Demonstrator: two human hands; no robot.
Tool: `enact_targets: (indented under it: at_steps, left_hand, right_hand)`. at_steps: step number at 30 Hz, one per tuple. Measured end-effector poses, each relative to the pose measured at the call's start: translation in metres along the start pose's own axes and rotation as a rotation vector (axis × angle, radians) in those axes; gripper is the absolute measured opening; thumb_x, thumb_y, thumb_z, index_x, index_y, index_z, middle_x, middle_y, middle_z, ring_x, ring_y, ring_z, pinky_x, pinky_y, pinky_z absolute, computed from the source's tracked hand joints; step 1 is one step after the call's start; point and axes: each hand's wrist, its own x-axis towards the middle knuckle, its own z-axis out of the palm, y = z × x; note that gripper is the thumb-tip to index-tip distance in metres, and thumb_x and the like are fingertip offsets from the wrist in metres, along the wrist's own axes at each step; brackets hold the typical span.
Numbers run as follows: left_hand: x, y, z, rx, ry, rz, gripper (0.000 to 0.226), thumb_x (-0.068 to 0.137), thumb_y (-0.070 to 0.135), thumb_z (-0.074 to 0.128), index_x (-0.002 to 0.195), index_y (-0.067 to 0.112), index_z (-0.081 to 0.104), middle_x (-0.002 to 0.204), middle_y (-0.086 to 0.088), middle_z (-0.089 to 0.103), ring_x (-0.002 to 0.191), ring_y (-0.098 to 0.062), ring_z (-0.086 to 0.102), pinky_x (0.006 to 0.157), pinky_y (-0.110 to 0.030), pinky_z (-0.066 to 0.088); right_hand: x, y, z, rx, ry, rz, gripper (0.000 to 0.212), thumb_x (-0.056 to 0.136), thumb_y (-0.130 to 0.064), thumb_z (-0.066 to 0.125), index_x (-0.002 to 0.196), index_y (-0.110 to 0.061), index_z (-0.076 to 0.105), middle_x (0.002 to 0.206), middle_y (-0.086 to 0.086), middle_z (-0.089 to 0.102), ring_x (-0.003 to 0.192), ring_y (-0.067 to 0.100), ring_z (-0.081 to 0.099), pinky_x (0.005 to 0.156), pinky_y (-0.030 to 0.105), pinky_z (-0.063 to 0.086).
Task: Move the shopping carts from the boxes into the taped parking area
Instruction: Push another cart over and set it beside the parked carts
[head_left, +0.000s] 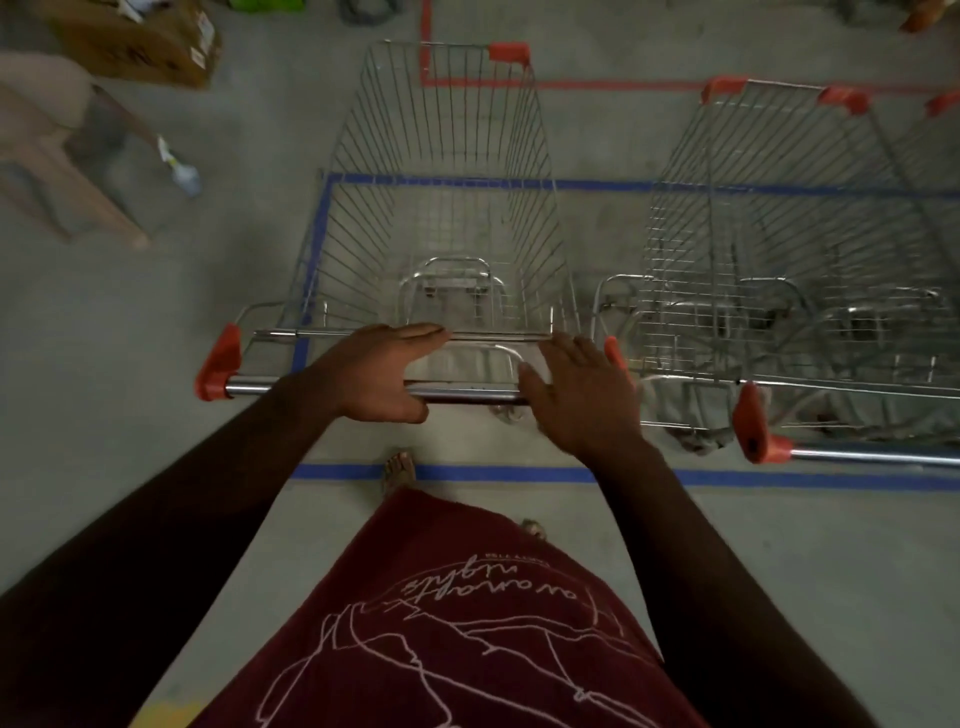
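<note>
Cart (441, 208) sits inside blue tape (322, 218), left of second cart (789, 234). Left hand (382, 371) and right hand (576, 392) spread flat over handle (467, 397), not gripping. Advice: square it parallel to neighbour, rear wheels inside near tape line.

Right cart (800, 270) cut by frame edge; chair (57, 150) blurred, cropped left.

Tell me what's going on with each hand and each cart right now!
Left hand: open, fingers straight, over the handle bar.
Right hand: open, fingers straight, over the bar.
Silver wire shopping cart with orange corners: empty, upright, inside the blue floor tape.
Second silver wire cart: parked alongside, to the right.
</note>
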Motion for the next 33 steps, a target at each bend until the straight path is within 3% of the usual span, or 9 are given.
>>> enact_targets:
  at_steps: [3,6,9,13,17,21,28,31,33]
  left_hand:
    - [-0.005,0.020,0.012,0.019,0.022,-0.002,0.113,0.058,0.064,0.058,0.162,0.037,0.021,0.169,0.011,0.024,0.149,-0.016,0.036,0.121,-0.038,0.033]
    - [-0.006,0.040,0.024,0.019,0.047,0.001,0.108,0.066,0.055,0.068,0.162,0.036,0.023,0.168,0.011,0.025,0.148,-0.014,0.036,0.118,-0.025,0.025]
    - [-0.004,0.057,0.032,0.039,0.049,0.012,0.107,0.071,0.051,0.072,0.163,0.035,0.021,0.169,0.010,0.023,0.149,-0.012,0.032,0.114,-0.023,0.019]
    - [-0.001,0.069,0.038,0.039,0.041,0.008,0.108,0.066,0.057,0.066,0.162,0.035,0.022,0.168,0.010,0.026,0.148,-0.014,0.037,0.118,-0.027,0.026]
    - [-0.001,0.070,0.039,0.046,0.039,0.014,0.110,0.062,0.064,0.059,0.162,0.036,0.022,0.168,0.009,0.027,0.148,-0.015,0.037,0.121,-0.035,0.032]
    - [0.003,0.071,0.041,0.054,0.070,0.049,0.109,0.068,0.069,0.063,0.162,0.032,0.023,0.168,0.008,0.026,0.148,-0.017,0.037,0.121,-0.036,0.031]
    - [0.016,0.070,0.043,-0.008,0.068,0.121,0.113,0.071,0.092,0.051,0.163,0.031,0.024,0.168,0.009,0.026,0.151,-0.013,0.031,0.123,-0.043,0.028]
    - [0.017,0.070,0.041,-0.022,0.079,0.136,0.108,0.075,0.090,0.051,0.162,0.031,0.026,0.168,0.008,0.028,0.151,-0.013,0.031,0.123,-0.042,0.028]
    - [0.016,0.073,0.041,-0.022,0.102,0.149,0.102,0.079,0.090,0.046,0.161,0.031,0.030,0.167,0.006,0.030,0.151,-0.014,0.031,0.123,-0.042,0.029]
  right_hand:
    - [-0.020,0.018,0.014,-0.014,0.080,-0.044,0.068,0.101,-0.058,0.020,0.133,-0.025,0.070,0.155,0.010,0.053,0.146,0.032,0.045,0.127,0.058,0.014]
    - [-0.030,0.031,0.015,-0.010,0.137,-0.024,0.061,0.101,-0.054,0.028,0.126,-0.023,0.074,0.150,0.009,0.058,0.141,0.033,0.050,0.127,0.056,0.017]
    - [-0.041,0.049,0.013,-0.038,0.161,-0.042,0.061,0.101,-0.053,0.028,0.123,-0.021,0.076,0.150,0.010,0.058,0.141,0.033,0.051,0.126,0.055,0.017]
    - [-0.048,0.062,0.010,-0.081,0.140,-0.054,0.066,0.102,-0.055,0.022,0.125,-0.022,0.074,0.154,0.010,0.055,0.141,0.033,0.051,0.127,0.056,0.015]
    - [-0.056,0.062,0.011,-0.099,0.153,-0.055,0.068,0.104,-0.055,0.020,0.124,-0.021,0.074,0.155,0.011,0.053,0.129,0.033,0.062,0.128,0.056,0.014]
    - [-0.057,0.068,0.011,-0.067,0.182,-0.062,0.061,0.107,-0.055,0.024,0.121,-0.025,0.075,0.154,0.010,0.054,0.125,0.030,0.065,0.128,0.053,0.016]
    - [-0.052,0.080,0.007,0.009,0.209,-0.076,0.056,0.107,-0.055,0.028,0.112,-0.027,0.077,0.150,0.005,0.058,0.117,0.027,0.070,0.128,0.052,0.017]
    - [-0.054,0.080,0.010,0.088,0.281,-0.100,0.045,0.106,-0.050,0.040,0.115,-0.025,0.076,0.141,0.005,0.067,0.112,0.024,0.072,0.126,0.055,0.018]
    - [-0.061,0.085,0.010,0.243,0.373,-0.129,0.032,0.104,-0.040,0.054,0.119,-0.018,0.073,0.122,0.005,0.076,0.098,0.019,0.075,0.125,0.056,0.023]
